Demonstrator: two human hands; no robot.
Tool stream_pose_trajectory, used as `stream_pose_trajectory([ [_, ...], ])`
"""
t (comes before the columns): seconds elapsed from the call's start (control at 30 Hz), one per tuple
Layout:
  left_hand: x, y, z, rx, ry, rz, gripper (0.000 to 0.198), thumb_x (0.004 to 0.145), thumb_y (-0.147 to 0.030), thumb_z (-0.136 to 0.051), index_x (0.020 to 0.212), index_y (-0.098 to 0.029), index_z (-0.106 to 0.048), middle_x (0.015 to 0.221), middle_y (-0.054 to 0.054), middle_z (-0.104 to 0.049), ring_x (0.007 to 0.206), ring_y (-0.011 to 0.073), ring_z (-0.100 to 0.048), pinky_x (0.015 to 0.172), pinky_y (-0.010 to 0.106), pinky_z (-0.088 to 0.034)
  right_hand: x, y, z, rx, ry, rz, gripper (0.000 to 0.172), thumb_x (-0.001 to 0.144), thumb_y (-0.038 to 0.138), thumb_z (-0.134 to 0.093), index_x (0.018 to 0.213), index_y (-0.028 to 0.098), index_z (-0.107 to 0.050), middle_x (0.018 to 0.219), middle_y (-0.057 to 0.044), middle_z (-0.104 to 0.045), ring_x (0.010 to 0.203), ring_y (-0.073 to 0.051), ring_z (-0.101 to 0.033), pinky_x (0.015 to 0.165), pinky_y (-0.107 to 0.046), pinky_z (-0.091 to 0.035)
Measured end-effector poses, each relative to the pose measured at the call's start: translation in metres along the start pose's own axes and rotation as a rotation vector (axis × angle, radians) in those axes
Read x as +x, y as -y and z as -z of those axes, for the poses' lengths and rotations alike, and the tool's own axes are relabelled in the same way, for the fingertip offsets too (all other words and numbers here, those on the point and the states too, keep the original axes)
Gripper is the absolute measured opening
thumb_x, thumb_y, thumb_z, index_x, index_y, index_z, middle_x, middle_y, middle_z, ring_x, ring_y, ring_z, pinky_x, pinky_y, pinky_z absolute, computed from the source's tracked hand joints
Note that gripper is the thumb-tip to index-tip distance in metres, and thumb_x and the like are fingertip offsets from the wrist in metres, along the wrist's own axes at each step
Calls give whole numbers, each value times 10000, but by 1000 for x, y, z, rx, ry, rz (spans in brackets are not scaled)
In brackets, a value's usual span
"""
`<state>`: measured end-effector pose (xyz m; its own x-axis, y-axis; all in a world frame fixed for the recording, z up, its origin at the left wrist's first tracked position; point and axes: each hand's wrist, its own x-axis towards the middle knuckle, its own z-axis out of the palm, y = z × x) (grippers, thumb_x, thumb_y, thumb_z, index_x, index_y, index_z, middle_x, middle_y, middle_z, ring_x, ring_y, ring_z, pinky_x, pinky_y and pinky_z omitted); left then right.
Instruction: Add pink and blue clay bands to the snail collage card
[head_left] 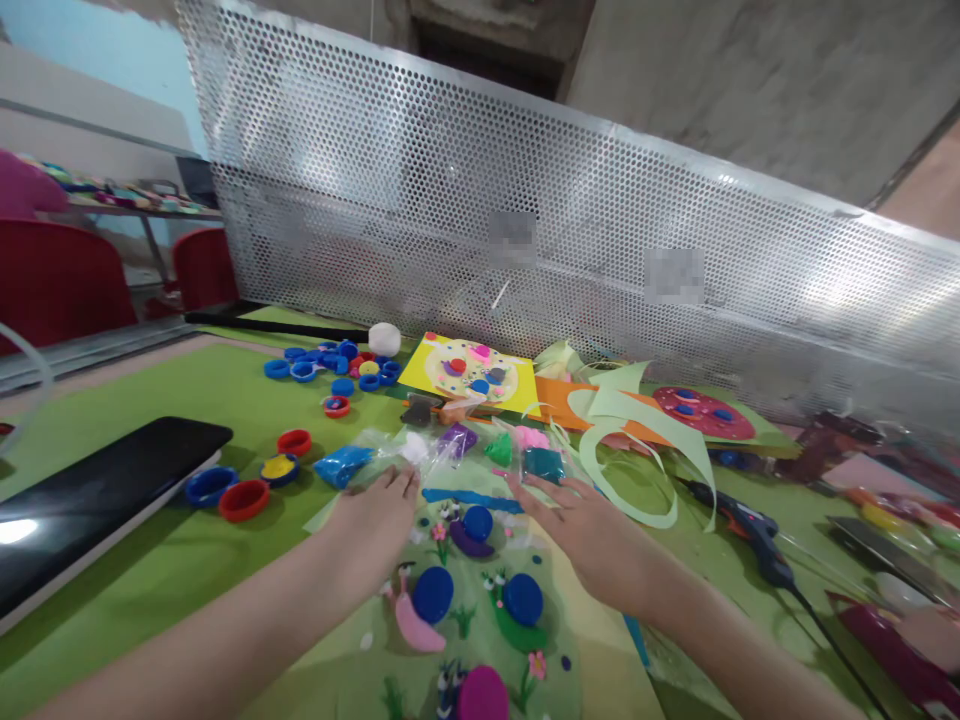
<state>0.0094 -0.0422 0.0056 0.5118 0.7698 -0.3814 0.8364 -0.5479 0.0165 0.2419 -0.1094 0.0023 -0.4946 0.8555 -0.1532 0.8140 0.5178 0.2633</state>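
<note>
My left hand (373, 525) reaches forward with its fingers stretched out, the tips touching a clear plastic bag (420, 452) that holds white clay. My right hand (581, 530) is also spread flat, its fingertips at a bag of teal clay (543, 463). Between my arms lies a craft sheet (480, 600) with clay snails whose shells are blue bottle caps. More small bags of purple (456, 438), green (499, 449), pink (531, 437) and blue clay (342, 465) lie just beyond my fingers.
Loose blue and red bottle caps (334, 365) are scattered on the green table at the left. A black device (90, 495) lies at the left edge. A glue gun (750, 530) and cut green paper strips (637, 440) are to the right. A perforated metal panel (525, 220) stands behind.
</note>
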Motion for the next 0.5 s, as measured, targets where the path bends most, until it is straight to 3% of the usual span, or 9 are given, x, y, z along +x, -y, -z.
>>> stream_pose_trajectory([
  [0.13,0,-1,1,1,26,-2,809,589,0,-499,1354,34,-236,1446,249,-137,1345,306,-168,1064,442,-263,1,6,4,-16,0,-24,822,645,-24,-431,1422,24,-168,1320,-191,-476,1242,-288,-402,967,-477,-371],
  [0.33,4,3,-7,27,-8,12,758,628,82,-381,1366,9,-227,1453,228,-162,1345,283,-181,1061,437,-275,2,8,12,-39,38,-103,831,642,-11,-455,1421,9,-166,1112,-182,-635,1145,-298,-487,944,-453,-381],
  [0.5,2,3,-6,23,-24,9,746,631,99,-359,1362,-18,-265,1452,211,-181,1340,273,-197,1060,416,-283,1,4,11,36,-26,-153,848,660,-10,-421,1439,38,-90,1149,-188,-601,1110,-284,-499,917,-430,-388],
])
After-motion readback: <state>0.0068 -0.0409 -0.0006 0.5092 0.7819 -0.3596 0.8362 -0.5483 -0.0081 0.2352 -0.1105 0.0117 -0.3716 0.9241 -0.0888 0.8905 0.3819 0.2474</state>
